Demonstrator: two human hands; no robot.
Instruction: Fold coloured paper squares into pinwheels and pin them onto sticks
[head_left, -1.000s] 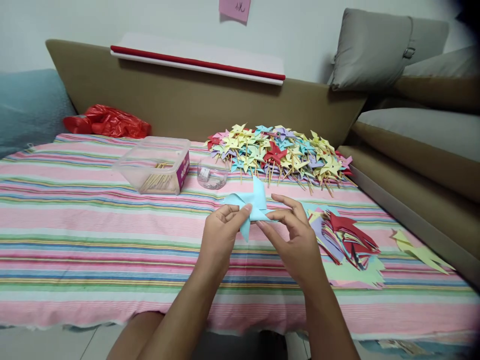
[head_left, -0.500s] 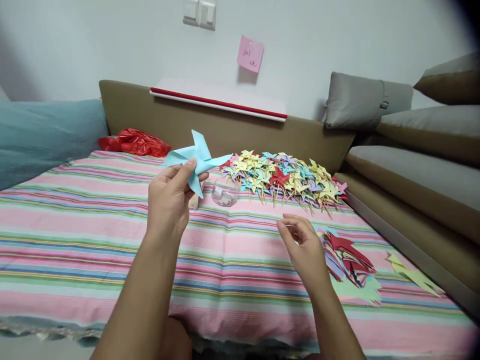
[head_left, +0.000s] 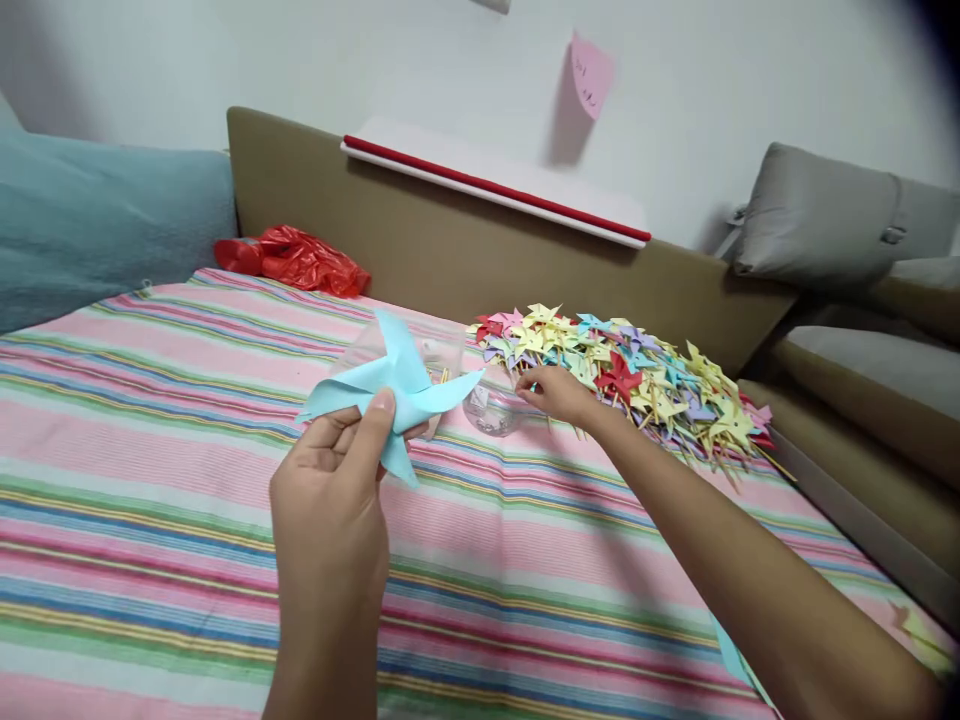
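My left hand [head_left: 330, 500] is closed on a light blue paper pinwheel [head_left: 394, 385], thumb pressed on its centre, held up above the striped cloth. My right hand [head_left: 556, 392] reaches forward over a small clear cup [head_left: 491, 412], fingertips bent down at its rim; whether they hold anything I cannot make out. Just beyond the right hand lies a heap of finished coloured pinwheels on sticks [head_left: 637, 375]. A clear plastic box [head_left: 435, 355] is mostly hidden behind the blue pinwheel.
A pink striped cloth [head_left: 150, 430] covers the surface. A red plastic bag [head_left: 300, 262] lies at the back by a brown headboard [head_left: 420, 240]. A teal cushion [head_left: 97, 225] is at left, grey cushions [head_left: 825, 215] at right.
My right hand let go of the pinwheel and stretched forward to the small cup. My left hand carried the pinwheel up and leftward. The camera turned left.
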